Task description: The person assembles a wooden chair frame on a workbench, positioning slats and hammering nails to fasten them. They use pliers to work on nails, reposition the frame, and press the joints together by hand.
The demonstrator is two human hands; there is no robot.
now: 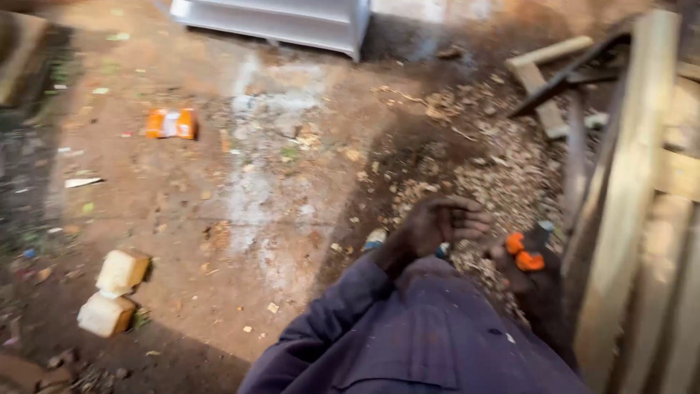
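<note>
Left hand (pixel 445 222) curled, fingers together, over sawdust-strewn dirt ground (pixel 240 197); grip unclear through blur. Right hand (pixel 536 288) possibly clamped on orange-and-black rounded tool (pixel 526 254), beside upright pale wooden planks (pixel 627 204).

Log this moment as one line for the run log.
left hand: curled, low over wood shavings | right hand: not in view | orange-black tool: on ground by wooden frame | view: blurred

Open dirt ground (pixel 240 197) left of the hands, wooden frame (pixel 634 197) blocking right, two wood blocks (pixel 113 292) far left
</note>
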